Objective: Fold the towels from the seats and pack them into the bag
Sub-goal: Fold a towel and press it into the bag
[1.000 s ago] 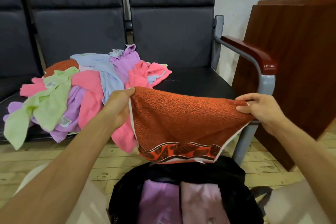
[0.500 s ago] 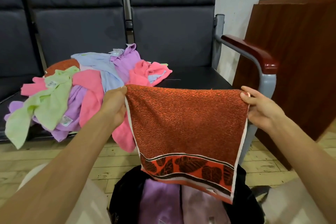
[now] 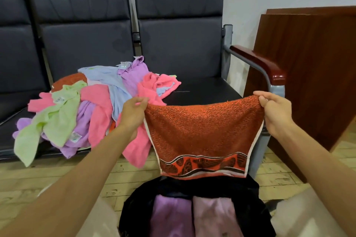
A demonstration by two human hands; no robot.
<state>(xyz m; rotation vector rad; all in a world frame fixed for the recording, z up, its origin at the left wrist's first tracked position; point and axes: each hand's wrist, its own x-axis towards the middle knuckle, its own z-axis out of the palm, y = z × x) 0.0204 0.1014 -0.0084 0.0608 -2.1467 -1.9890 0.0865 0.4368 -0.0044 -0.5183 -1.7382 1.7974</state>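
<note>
Your left hand (image 3: 133, 113) pinches the top left corner of the orange towel (image 3: 202, 132) between thumb and curled fingers, and your right hand (image 3: 275, 113) pinches the top right corner the same way. The towel hangs between them, its upper edge sagging a little in the middle and its patterned border at the bottom. Directly below it, nearest you, the black bag (image 3: 192, 188) sits open on the wooden floor (image 3: 57, 175) with a purple folded towel (image 3: 169, 215) on the left and a pale pink folded towel (image 3: 213, 215) on the right lying side by side inside.

Farther off to the left, the pile of unfolded towels (image 3: 90, 109), pink, green, purple, blue and one orange, lies heaped on the dark seats (image 3: 202, 90), with some ends drooping over the front edge. To your right stands the seat's armrest (image 3: 262, 63) with its wooden top, and beyond it a brown wooden panel (image 3: 312, 71) against the white wall.
</note>
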